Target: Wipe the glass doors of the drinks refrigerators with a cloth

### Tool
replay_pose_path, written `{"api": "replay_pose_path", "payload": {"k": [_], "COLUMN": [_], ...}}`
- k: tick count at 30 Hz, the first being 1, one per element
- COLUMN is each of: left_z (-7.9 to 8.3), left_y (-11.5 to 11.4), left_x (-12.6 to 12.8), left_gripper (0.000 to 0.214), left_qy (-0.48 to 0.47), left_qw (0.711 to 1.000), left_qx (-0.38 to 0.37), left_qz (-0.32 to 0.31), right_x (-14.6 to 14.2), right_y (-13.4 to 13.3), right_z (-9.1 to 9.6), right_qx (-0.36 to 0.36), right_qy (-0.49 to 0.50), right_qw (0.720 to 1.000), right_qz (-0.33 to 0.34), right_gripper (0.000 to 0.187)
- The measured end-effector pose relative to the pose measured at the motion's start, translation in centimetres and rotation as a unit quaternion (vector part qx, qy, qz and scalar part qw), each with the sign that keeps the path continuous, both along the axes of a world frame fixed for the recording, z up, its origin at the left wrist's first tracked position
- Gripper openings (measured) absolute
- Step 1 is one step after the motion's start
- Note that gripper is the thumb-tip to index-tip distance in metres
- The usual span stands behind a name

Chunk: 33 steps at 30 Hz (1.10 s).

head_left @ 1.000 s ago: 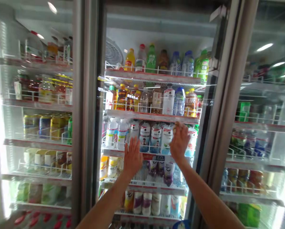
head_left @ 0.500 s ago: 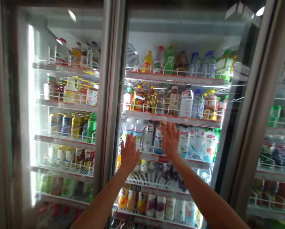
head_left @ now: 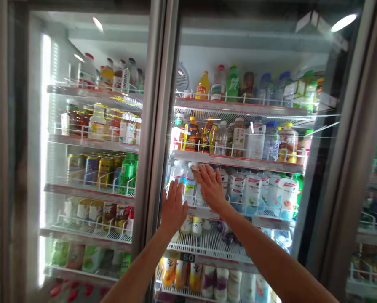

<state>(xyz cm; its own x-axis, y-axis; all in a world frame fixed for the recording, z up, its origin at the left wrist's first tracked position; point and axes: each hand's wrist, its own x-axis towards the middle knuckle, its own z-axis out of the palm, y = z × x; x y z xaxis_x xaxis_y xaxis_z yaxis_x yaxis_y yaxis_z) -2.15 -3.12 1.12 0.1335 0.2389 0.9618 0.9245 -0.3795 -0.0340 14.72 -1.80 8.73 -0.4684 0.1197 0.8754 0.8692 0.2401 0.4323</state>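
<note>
A shop: glass-fronted fridges (head_left: 163, 63) of bottled drinks (head_left: 251, 191)

Arms (head_left: 142, 264) outstretched, the left hand (head_left: 173, 209) is flat, the right hand (head_left: 211, 188) slightly higher.

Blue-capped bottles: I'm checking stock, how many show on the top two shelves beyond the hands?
3: a blue-capped bottle and another on the top shelf, right of centre, one on the shelf below; others may be hidden.

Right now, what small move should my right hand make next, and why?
Probably ease the right hand slightly upward over the glass door: it looks flat and open, while the left hand is close beside it, slightly lower, leaving little room leftward.
</note>
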Motion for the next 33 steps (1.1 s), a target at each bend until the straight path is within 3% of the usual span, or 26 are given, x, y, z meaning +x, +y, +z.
{"api": "replay_pose_path", "payload": {"k": [4, 6, 8, 11, 13, 19, 21, 24, 26, 28, 31, 33], "left_z": [0.8, 1.3, 1.9, 2.7, 3.1, 3.7, 3.6, 3.6, 3.8, 4.4, 5.6, 6.6], "left_y": [-0.5, -0.8, -1.0, -1.3, -1.4, -1.1, -1.0, -0.9, -1.0, -1.1, -1.0, -0.9], "left_x": [-0.9, -1.6, -2.3, -3.7, -4.5, -5.8, -6.1, -6.7, -6.9, -6.9, -6.2, -5.6], "left_gripper": [0.059, 0.060, 0.061, 0.063, 0.065, 0.065, 0.064, 0.063, 0.062, 0.062, 0.063, 0.064], "left_qy": [-0.001, -0.002, -0.004, -0.006, -0.007, -0.011, -0.013, -0.021, -0.026, -0.026, -0.023, -0.025], "left_qw": [1.000, 0.999, 0.999, 0.999, 0.998, 0.998, 0.997, 0.997, 0.997, 0.997, 0.996, 0.995], "left_qx": [0.019, 0.034, 0.045, 0.050, 0.051, 0.059, 0.062, 0.060, 0.057, 0.062, 0.080, 0.093], "left_qz": [-0.002, -0.001, 0.005, 0.021, 0.027, 0.036, 0.033, 0.035, 0.036, 0.029, 0.016, 0.012], "right_x": [-1.0, -1.7, -2.7, -4.4, -5.4, -8.1, -8.7, -8.5, -7.7, -6.7, -5.4, -4.8], "right_y": [0.9, 1.2, 1.2, 0.8, 0.9, 2.2, 2.1, 1.4, 1.2, 1.3, 1.6, 1.5], "right_z": [4.0, 5.0, 4.0, 1.1, 0.5, 4.2, 3.0, -0.3, -0.9, 0.8, 5.4, 7.3], "right_qx": [0.021, 0.037, 0.036, 0.001, -0.017, -0.019, -0.035, -0.059, -0.060, -0.046, -0.021, -0.007], "right_qy": [0.066, 0.088, 0.044, -0.073, -0.111, -0.007, -0.043, -0.151, -0.205, -0.192, -0.062, -0.005], "right_qw": [0.997, 0.995, 0.998, 0.997, 0.993, 0.999, 0.997, 0.984, 0.974, 0.978, 0.998, 1.000], "right_qz": [-0.014, -0.021, -0.011, 0.024, 0.041, 0.039, 0.046, 0.067, 0.078, 0.066, 0.017, -0.004], "right_gripper": [0.053, 0.052, 0.050, 0.052, 0.053, 0.052, 0.051, 0.046, 0.045, 0.047, 0.053, 0.054]}}
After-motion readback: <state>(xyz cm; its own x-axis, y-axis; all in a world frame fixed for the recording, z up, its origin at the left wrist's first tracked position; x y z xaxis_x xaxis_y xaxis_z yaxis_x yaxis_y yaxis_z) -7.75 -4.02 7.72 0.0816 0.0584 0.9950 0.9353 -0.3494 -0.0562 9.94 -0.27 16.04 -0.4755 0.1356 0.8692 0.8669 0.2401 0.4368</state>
